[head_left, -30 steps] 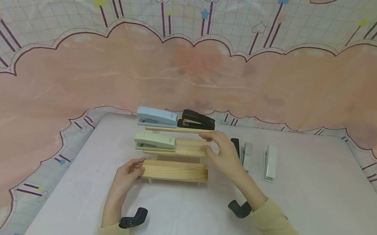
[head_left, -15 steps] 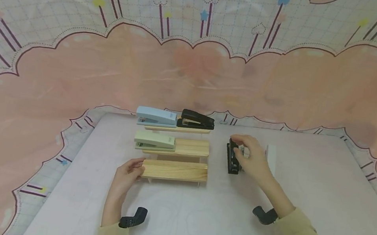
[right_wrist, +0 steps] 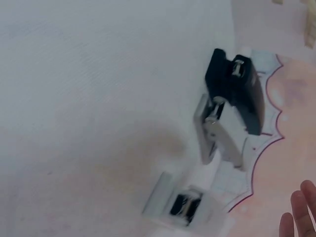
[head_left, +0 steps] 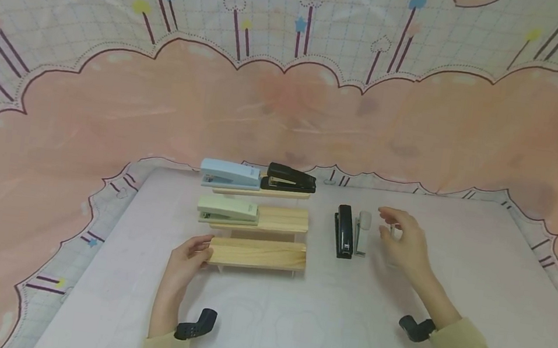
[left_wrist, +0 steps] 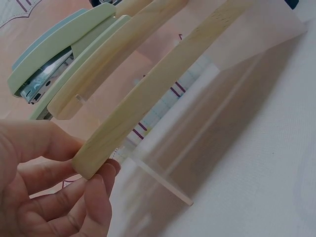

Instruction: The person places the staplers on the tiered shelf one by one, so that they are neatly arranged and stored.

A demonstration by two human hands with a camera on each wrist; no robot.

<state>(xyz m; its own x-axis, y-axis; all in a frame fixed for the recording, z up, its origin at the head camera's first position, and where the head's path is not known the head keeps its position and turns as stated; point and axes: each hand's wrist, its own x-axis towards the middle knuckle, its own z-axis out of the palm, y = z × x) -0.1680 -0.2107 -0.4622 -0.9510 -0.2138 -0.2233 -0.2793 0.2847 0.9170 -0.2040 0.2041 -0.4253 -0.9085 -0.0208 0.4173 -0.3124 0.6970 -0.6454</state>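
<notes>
My left hand (head_left: pixel 187 260) pinches the left end of the lowest board (left_wrist: pixel 148 96) of a three-tier wooden rack between thumb and fingers. My right hand (head_left: pixel 406 245) hovers over the white stapler (right_wrist: pixel 190 207), mostly hiding it in the head view; its fingers are loosely bent, holding nothing. In the right wrist view the fingertips (right_wrist: pixel 301 210) are apart from that stapler. Left of this hand, a black stapler (head_left: pixel 344 231) and a smaller grey-white stapler (head_left: pixel 363 233) lie side by side on the table. A pale green stapler (head_left: pixel 228 209) occupies the middle board's left half.
On the rack's top board sit a light blue stapler (head_left: pixel 229 174) and another black stapler (head_left: pixel 290 178). Clear supports (left_wrist: pixel 163 180) carry the boards. A patterned curtain (head_left: pixel 288 104) hangs behind the white table (head_left: pixel 289 334).
My right hand has moved from the rack's middle boards rightward, past the black and grey-white staplers, to the white one. My left hand has stayed on the lowest board.
</notes>
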